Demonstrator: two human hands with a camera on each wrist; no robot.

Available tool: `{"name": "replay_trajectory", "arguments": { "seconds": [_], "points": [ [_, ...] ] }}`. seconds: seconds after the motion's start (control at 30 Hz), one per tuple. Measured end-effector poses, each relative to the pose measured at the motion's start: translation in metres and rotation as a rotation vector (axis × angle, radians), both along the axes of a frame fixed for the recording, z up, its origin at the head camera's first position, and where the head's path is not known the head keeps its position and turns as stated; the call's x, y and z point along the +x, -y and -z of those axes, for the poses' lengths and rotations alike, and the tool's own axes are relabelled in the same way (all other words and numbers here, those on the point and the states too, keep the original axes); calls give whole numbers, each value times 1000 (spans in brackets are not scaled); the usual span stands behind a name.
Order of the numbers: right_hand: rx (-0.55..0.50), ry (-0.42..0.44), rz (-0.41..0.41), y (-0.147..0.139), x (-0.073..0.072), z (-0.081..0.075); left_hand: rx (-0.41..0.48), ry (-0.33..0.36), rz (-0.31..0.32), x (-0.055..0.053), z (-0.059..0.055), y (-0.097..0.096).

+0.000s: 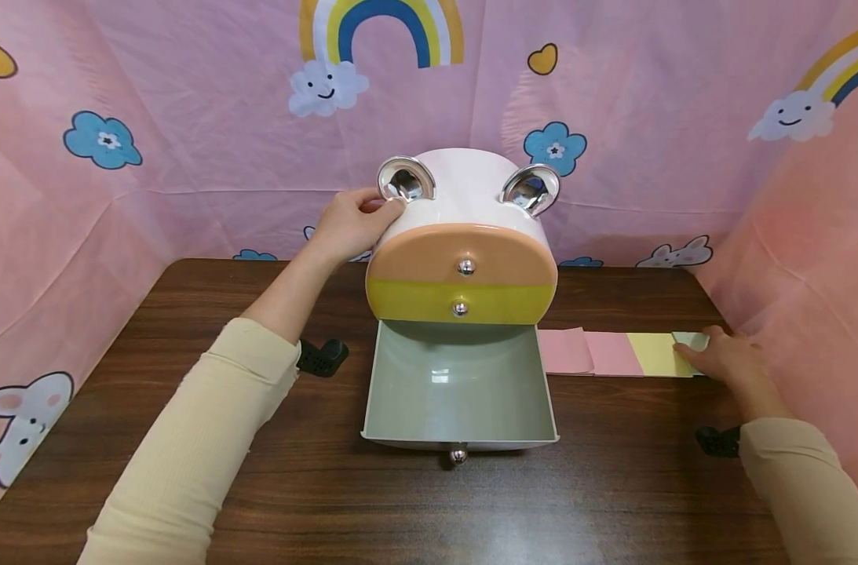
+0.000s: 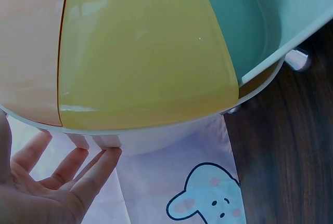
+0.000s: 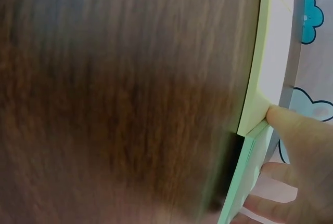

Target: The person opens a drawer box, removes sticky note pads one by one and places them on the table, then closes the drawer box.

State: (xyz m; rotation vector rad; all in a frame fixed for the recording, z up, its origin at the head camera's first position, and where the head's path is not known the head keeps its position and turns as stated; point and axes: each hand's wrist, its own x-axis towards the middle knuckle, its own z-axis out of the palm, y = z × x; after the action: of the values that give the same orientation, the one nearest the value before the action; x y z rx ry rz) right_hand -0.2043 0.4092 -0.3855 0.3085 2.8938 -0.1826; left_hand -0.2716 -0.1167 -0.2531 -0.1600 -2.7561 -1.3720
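Note:
A white drawer box (image 1: pixel 464 184) with silver ears stands on the table, its orange and yellow drawers (image 1: pixel 414 294) closed. Its grey-green bottom drawer (image 1: pixel 457 392) is pulled out, with nothing inside. My left hand (image 1: pixel 354 224) rests its fingertips against the box's upper left side, by the ear. In the left wrist view, outstretched fingers (image 2: pixel 96 174) touch the white shell. At the right, my right hand (image 1: pixel 732 357) holds a green sticky note pad (image 3: pixel 250 161) between thumb and fingers. The thumb lies where it meets the yellow pad (image 1: pixel 655 353).
Two pink sticky note pads (image 1: pixel 615 353) lie in a row with the yellow one, running from the open drawer's right side. A pink patterned cloth (image 1: pixel 224 157) hangs behind and beside the brown wooden table (image 1: pixel 294 486). The drawer's silver knob (image 1: pixel 458 453) juts toward the front.

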Motion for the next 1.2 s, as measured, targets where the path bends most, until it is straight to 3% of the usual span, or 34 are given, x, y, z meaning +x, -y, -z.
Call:
{"name": "replay_trajectory", "arguments": {
  "seconds": [1.2],
  "points": [
    [-9, 81, 17, -2, -3, 5, -20, -19, -5, 0, 0, 0]
  ]
}}
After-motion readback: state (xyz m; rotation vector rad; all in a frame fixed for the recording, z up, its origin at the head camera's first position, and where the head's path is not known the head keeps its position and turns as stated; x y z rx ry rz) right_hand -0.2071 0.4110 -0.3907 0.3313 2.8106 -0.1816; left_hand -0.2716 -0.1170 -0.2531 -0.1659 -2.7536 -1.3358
